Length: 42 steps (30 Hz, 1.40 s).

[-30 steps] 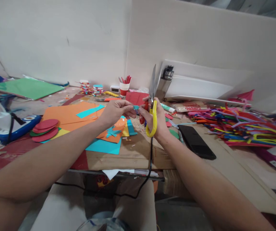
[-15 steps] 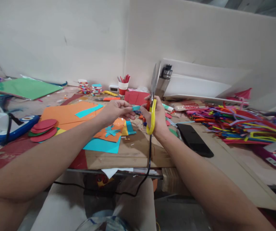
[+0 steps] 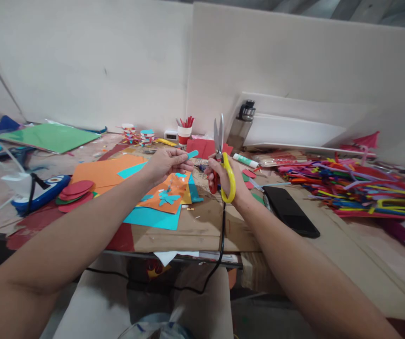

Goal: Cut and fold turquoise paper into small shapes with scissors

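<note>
Between the fingertips of my left hand [image 3: 170, 165] is a small blue paper strip [image 3: 193, 154] with a rounded end. My right hand [image 3: 223, 174] is wrapped round scissors [image 3: 218, 136] with yellow and red handles; their blades point up and stand slightly apart. The strip and the scissors do not touch. Below my left hand, blue paper cutouts [image 3: 169, 197] lie on an orange sheet [image 3: 153, 203], which partly covers a blue sheet [image 3: 149, 219]. A longer blue strip [image 3: 130, 170] rests on orange paper by my left forearm.
Red paper circles [image 3: 77, 188] and a blue glue gun [image 3: 43, 193] are at left. To the right lie a black phone [image 3: 290, 211], a glue stick [image 3: 246, 160] and a pile of colourful pipe cleaners [image 3: 346, 183]. A bottle [image 3: 241, 125] stands behind, and a cup of red sticks [image 3: 184, 133].
My hands have moved apart; the right no longer touches the strip, which stays in my left. The scissors are lower, with their blades now slightly parted. The camera view has shifted.
</note>
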{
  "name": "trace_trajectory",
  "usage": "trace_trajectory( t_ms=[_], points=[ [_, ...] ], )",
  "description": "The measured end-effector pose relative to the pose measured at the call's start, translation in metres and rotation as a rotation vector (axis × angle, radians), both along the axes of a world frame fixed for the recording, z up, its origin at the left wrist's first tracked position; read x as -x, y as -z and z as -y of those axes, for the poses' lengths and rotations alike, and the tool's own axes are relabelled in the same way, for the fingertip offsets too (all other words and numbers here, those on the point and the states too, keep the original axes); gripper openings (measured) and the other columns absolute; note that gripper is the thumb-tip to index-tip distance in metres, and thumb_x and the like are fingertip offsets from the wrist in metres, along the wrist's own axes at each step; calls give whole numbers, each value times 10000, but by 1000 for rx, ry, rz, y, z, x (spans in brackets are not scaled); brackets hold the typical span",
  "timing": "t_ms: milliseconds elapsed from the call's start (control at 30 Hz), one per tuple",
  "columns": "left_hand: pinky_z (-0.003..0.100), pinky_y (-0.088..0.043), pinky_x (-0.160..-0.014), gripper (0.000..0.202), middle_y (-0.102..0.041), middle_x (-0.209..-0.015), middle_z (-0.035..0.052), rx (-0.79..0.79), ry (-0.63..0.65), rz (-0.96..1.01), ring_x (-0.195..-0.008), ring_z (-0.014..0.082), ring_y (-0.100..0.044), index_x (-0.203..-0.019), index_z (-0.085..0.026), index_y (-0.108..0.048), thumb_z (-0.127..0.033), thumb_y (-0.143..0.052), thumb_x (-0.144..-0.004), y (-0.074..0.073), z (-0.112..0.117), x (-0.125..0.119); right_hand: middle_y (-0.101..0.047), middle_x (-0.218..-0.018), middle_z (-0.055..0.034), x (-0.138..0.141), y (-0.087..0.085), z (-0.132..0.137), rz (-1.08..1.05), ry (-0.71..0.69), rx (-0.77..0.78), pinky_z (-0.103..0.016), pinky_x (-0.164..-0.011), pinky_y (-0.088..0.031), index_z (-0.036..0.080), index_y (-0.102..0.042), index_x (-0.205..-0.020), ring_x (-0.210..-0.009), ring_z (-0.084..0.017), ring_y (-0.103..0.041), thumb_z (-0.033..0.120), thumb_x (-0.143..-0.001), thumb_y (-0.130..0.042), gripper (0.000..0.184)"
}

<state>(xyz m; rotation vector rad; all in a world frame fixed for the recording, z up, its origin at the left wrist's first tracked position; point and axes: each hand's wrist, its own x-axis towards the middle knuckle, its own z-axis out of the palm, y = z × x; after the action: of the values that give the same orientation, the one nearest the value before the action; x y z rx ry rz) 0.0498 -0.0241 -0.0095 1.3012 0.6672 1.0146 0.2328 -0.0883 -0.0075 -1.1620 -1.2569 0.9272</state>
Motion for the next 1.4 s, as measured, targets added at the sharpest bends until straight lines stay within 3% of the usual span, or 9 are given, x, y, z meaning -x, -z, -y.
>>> trace_trajectory(
  t_ms=[133, 333, 467, 633, 733, 900, 1000, 1200, 1400],
  points=[
    [197, -511, -578, 179, -735, -780, 80, 9, -2, 4, -653, 119, -694, -782, -113, -669, -274, -746, -779, 1, -2, 2, -591, -648, 29, -6, 4, -3, 271, 43, 51, -200, -422, -384, 212, -542, -942, -467, -93, -495, 491, -815, -619, 316],
    [174, -478, -532, 261, -671, -726, 33, 10, -9, 30, -657, 97, -640, -795, -125, -686, -337, -811, -708, 2, -3, 3, -713, -947, -60, -16, 7, -6, 777, 110, -111, -288, -717, -463, 189, -664, -1021, -818, -179, -635, 375, -849, -596, 263],
    [139, -421, -470, 229, -555, -623, -25, 155, 7, 151, -539, 46, -527, -728, -116, -643, -236, -832, -681, -6, 0, 2, -730, -1016, -87, -15, 3, -4, 865, 107, -56, -293, -757, -463, 189, -681, -1033, -891, -207, -655, 386, -866, -577, 278],
    [114, -392, -455, 121, -559, -635, -6, 357, -9, 183, -485, 17, -471, -719, -108, -618, -115, -732, -760, -13, 1, 7, -742, -994, -129, -15, 6, -1, 1110, 172, 23, -301, -725, -446, 188, -682, -1013, -908, -263, -665, 379, -827, -591, 282],
    [130, -365, -446, 184, -535, -590, -11, 236, 62, 10, -477, 31, -461, -638, -128, -599, -143, -759, -728, -18, -3, 26, -744, -977, -138, -15, 11, -1, 1208, 160, 35, -306, -696, -434, 185, -675, -1022, -881, -272, -667, 383, -825, -579, 295],
    [233, -400, -457, 179, -622, -539, 15, -85, 307, -673, -472, 144, -575, -619, -186, -715, -103, -845, -527, -38, -17, 81, -743, -947, -155, -15, 17, -1, 1294, 133, 115, -314, -657, -418, 178, -667, -1081, -847, -282, -674, 480, -849, -555, 397],
    [253, -407, -460, 184, -628, -526, 10, -134, 289, -762, -444, 158, -568, -609, -217, -731, -135, -854, -499, -42, -24, 105, -746, -964, -140, -13, 17, -2, 1309, 107, 136, -313, -654, -412, 202, -659, -1119, -860, -282, -678, 476, -853, -549, 398],
    [222, -387, -487, 118, -658, -614, 31, -210, 414, -828, -499, 128, -567, -741, -226, -762, -319, -774, -669, -23, -26, 115, -747, -946, -117, -10, 18, -4, 1325, 98, 151, -305, -624, -385, 215, -671, -1064, -831, -270, -681, 443, -834, -554, 345],
    [221, -402, -577, 177, -647, -717, 0, -215, 271, -870, -606, 106, -548, -799, -177, -704, -321, -721, -699, -14, -19, 121, -748, -975, -107, -9, 18, -2, 1344, 72, 178, -294, -629, -383, 230, -653, -1079, -867, -272, -687, 411, -824, -529, 336]
  ],
)
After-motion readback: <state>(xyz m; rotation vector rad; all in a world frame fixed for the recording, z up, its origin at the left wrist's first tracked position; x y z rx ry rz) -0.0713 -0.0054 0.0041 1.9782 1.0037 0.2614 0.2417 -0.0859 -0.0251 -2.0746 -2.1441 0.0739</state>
